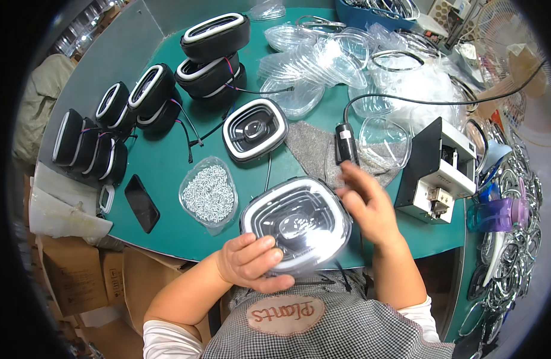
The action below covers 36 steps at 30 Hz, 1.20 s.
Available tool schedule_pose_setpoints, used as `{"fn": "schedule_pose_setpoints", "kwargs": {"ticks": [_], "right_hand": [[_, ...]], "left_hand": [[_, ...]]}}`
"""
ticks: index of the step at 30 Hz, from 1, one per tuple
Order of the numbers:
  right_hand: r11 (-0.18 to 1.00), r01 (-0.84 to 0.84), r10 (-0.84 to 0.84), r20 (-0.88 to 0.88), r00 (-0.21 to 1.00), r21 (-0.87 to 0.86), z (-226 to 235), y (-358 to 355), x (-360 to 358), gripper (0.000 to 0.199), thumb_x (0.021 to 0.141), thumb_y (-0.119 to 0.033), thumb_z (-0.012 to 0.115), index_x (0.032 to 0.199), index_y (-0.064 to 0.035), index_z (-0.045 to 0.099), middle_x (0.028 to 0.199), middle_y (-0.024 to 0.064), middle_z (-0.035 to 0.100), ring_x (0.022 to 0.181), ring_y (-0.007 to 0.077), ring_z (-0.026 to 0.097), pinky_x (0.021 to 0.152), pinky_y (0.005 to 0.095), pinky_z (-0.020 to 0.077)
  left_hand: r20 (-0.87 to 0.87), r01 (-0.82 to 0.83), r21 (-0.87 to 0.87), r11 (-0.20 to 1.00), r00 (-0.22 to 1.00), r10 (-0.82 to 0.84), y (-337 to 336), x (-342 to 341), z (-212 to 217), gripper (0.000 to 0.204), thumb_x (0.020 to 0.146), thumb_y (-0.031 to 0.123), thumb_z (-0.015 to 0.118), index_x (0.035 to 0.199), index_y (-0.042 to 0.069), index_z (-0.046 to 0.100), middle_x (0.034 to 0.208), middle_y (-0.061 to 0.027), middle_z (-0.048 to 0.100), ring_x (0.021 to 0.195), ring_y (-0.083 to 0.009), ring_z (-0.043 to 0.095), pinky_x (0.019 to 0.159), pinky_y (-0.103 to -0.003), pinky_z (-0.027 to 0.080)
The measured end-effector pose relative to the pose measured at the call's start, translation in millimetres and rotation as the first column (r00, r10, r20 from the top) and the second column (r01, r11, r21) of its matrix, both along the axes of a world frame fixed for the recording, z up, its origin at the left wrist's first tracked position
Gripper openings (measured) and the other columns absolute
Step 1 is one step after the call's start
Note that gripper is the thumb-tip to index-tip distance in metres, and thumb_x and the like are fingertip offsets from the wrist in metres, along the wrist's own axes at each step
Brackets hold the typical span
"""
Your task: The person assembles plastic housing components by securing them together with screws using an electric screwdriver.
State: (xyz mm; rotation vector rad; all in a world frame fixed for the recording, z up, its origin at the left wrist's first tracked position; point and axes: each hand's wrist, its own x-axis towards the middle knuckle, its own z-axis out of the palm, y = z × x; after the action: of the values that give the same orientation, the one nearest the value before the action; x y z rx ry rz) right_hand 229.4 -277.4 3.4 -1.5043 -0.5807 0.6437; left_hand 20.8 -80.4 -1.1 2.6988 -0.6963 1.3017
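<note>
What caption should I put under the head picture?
Left hand on a lamp, right hand close by, with screws on a green table.

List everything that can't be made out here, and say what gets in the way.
All in the head view:
Lower left edge of the white-ringed black housing: covered by the left hand.
Lower end of the black corded tool: hidden behind the right hand.
Far side of the blue tub: cut off by the upper edge.
Count of small metal parts: too small and heaped.

Black-white on unit (299, 224) in left hand (251, 260); green on table (168, 197) beneath; black-white check on apron (323, 332) below; grey on cloth (311, 146) beyond.
</note>
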Motion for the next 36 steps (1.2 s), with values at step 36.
{"fn": "schedule_pose_setpoints", "kwargs": {"ticks": [36], "right_hand": [[0.522,0.67,0.437,0.84,0.321,-0.527,99,37,248,0.036,0.087,-0.027,0.065,0.12,-0.0132,0.065,0.12,0.0152,0.062,0.115,0.0327,0.057,0.094,0.0436,0.0479]], "left_hand": [[-0.499,-0.59,-0.798,-0.121,0.759,-0.418,-21,13,1,0.085,0.077,0.029,0.078,0.142,-0.004,0.034,0.128,-0.0198,0.051,0.116,-0.0251,0.053,0.101,-0.037,0.042]]}}
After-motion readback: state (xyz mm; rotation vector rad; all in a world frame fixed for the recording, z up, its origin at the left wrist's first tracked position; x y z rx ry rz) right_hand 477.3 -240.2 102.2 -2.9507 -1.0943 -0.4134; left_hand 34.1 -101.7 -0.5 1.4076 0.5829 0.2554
